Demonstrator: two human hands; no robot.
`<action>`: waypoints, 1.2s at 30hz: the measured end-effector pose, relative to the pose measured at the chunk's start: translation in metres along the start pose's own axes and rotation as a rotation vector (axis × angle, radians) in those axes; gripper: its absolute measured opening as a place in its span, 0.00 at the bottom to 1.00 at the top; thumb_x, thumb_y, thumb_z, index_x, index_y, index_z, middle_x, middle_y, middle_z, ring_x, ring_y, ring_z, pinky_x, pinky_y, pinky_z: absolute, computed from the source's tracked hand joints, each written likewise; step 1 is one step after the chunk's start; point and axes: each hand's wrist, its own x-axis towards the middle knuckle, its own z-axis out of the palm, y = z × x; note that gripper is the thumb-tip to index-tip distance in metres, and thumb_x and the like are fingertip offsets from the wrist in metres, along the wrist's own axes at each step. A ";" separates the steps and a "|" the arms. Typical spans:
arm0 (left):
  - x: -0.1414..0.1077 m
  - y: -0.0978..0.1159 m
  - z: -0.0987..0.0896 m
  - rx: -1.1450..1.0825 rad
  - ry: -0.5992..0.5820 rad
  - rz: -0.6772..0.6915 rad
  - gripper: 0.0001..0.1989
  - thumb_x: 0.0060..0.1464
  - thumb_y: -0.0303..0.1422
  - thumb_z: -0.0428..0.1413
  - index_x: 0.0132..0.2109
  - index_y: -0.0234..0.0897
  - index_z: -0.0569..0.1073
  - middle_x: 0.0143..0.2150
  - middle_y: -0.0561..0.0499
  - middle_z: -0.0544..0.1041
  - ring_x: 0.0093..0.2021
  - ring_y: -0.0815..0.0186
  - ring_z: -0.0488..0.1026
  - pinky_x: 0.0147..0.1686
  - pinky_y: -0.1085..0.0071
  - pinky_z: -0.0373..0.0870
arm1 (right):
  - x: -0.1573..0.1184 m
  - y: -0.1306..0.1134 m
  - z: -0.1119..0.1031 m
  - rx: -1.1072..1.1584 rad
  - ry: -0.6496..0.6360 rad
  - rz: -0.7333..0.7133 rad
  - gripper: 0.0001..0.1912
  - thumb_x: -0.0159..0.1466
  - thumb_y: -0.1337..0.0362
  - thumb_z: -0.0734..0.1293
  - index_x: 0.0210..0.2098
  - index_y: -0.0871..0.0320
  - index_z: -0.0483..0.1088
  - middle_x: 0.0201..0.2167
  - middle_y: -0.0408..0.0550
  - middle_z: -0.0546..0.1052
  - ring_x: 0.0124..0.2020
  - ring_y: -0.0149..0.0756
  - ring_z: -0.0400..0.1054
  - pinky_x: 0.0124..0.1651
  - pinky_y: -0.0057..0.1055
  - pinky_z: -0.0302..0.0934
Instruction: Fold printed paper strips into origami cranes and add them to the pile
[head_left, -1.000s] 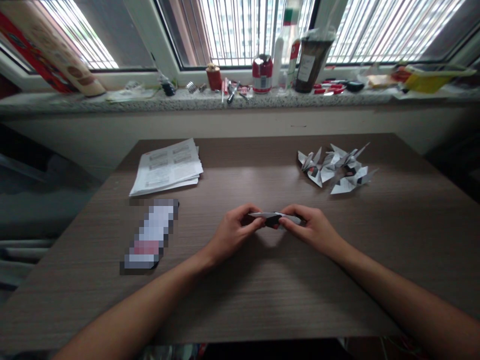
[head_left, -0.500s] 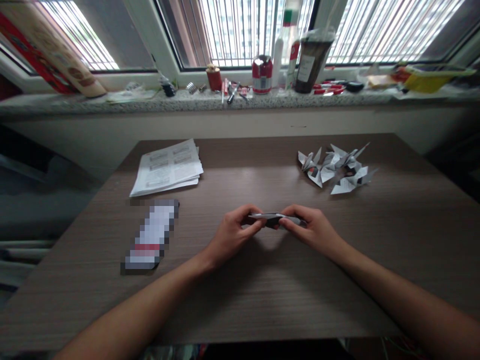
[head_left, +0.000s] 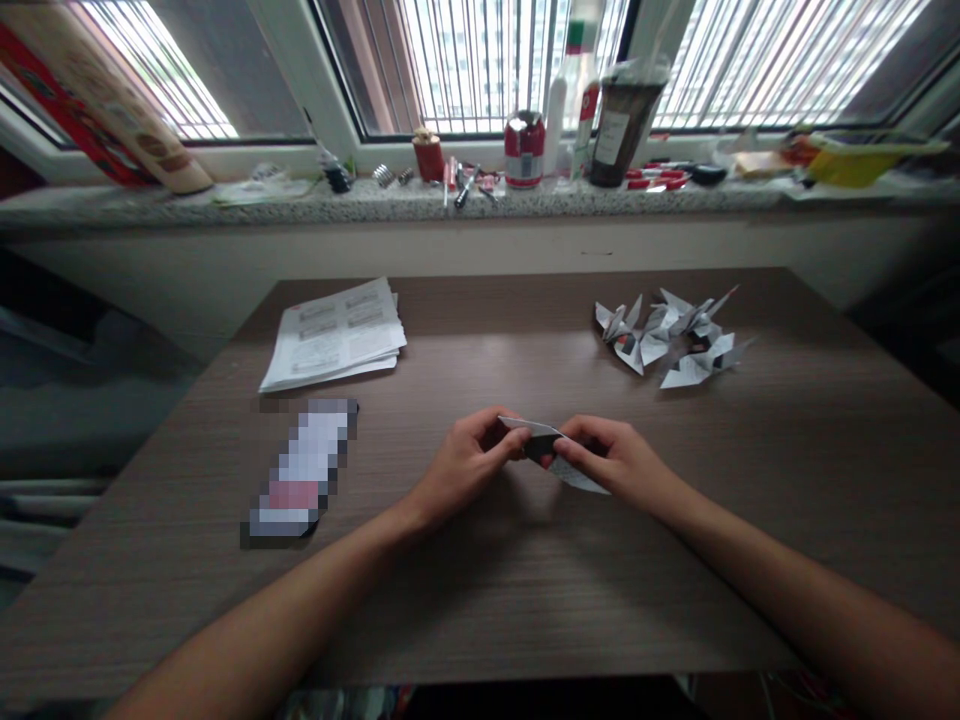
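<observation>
Folded white-and-black paper piece (head_left: 581,476): ctr of frame, over brown wood-grain desk (head_left: 480,600). L hand (head_left: 472,455) fingers pinch its L end; R hand (head_left: 621,458) fingers pinch R part. Risk: uneven thumb pressure may skew crease; opposed pull may tear paper.

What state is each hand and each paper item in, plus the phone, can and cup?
Left hand: closed on folded paper
Right hand: closed on same paper
Folded paper: creased, held between both hands
Paper stack: flat, edges uneven
Paper shapes: folded, grouped together
Phone: flat, screen pixelated
Red can: upright
Cup: upright, lidded
</observation>
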 end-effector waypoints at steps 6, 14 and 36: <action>0.002 -0.010 0.005 -0.062 -0.089 -0.022 0.14 0.63 0.41 0.63 0.45 0.33 0.76 0.42 0.46 0.80 0.41 0.62 0.76 0.42 0.68 0.71 | 0.003 0.006 0.009 0.161 0.125 0.087 0.19 0.68 0.47 0.69 0.35 0.57 0.77 0.27 0.42 0.76 0.28 0.32 0.66 0.31 0.28 0.57; 0.001 -0.009 0.010 -0.052 -0.040 -0.016 0.12 0.64 0.39 0.62 0.45 0.33 0.77 0.41 0.48 0.78 0.41 0.64 0.74 0.42 0.70 0.70 | 0.005 0.007 0.011 0.187 0.099 0.090 0.20 0.67 0.47 0.69 0.31 0.57 0.71 0.27 0.41 0.70 0.30 0.33 0.63 0.35 0.29 0.57; 0.002 -0.010 0.007 -0.034 -0.064 -0.040 0.09 0.63 0.36 0.62 0.41 0.33 0.78 0.38 0.49 0.79 0.37 0.66 0.74 0.40 0.71 0.69 | 0.006 0.011 0.012 0.078 0.041 0.092 0.20 0.66 0.48 0.68 0.27 0.56 0.65 0.26 0.40 0.65 0.29 0.33 0.57 0.32 0.30 0.51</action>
